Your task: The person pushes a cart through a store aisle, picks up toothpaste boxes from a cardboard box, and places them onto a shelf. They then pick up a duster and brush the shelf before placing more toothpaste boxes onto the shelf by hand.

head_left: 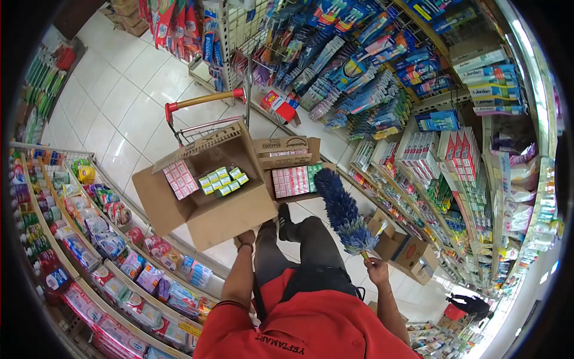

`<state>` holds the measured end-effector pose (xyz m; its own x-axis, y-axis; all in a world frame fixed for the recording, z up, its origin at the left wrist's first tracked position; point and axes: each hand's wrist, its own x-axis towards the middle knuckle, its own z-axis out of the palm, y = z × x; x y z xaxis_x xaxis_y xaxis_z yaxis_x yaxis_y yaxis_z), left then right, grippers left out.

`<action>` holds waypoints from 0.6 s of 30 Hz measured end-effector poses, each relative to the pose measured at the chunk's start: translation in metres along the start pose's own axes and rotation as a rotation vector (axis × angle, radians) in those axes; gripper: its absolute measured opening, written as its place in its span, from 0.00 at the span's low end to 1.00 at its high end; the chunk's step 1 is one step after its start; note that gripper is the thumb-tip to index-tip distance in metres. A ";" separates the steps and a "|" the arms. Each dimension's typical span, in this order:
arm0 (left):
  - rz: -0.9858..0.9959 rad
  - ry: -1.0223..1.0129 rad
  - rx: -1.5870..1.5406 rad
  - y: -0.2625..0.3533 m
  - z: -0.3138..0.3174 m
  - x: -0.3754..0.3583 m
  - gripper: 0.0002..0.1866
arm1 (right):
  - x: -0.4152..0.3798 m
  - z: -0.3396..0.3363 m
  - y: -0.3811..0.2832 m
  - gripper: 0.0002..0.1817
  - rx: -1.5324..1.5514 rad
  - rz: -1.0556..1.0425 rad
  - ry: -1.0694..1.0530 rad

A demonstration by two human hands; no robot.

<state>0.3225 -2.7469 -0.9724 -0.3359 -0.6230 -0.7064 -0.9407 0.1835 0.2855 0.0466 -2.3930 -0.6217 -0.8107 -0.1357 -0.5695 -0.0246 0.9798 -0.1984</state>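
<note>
A blue feather duster [342, 206] is in my right hand [376, 271], fingers closed round its handle and its bristles pointing forward. My left hand [246, 237] is at the near edge of a large open cardboard box [233, 218], its fingers hidden by the box. Inside this box lie a stack of pink and white small boxes [180, 179] and several yellow and green small boxes [223, 181]. Right of it, a second open carton [280, 161] holds rows of pink and white boxes [291, 181] and some green ones.
A cart handle [206, 100] rises behind the large box. Hanging toothbrush packs [353, 72] and stocked shelves [418, 155] line the right; shelves of packets [137, 269] curve along the left. Another carton [406, 251] is on the floor at right. A person [472, 306] is far off.
</note>
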 end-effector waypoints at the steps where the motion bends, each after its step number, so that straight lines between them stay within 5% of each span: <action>1: -0.118 0.021 -0.007 0.009 -0.041 -0.022 0.19 | -0.003 0.003 0.002 0.19 -0.013 -0.017 0.010; 2: -0.235 0.045 -0.019 0.024 -0.089 -0.046 0.16 | -0.006 0.006 0.005 0.19 -0.006 -0.014 0.015; 4: -0.036 0.354 -0.031 -0.002 -0.102 -0.057 0.12 | -0.015 0.009 0.018 0.18 -0.036 -0.048 -0.027; 6: 0.030 0.394 0.161 -0.050 -0.085 -0.025 0.11 | -0.026 0.011 0.032 0.19 -0.025 0.080 -0.079; 18: -0.086 -0.036 0.205 -0.082 -0.089 0.056 0.23 | -0.055 -0.039 0.085 0.18 -0.336 0.145 0.007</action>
<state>0.3850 -2.8644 -0.9784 -0.2522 -0.6158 -0.7464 -0.9548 0.2836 0.0886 0.0660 -2.2963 -0.5767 -0.8239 0.0079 -0.5667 -0.0992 0.9824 0.1580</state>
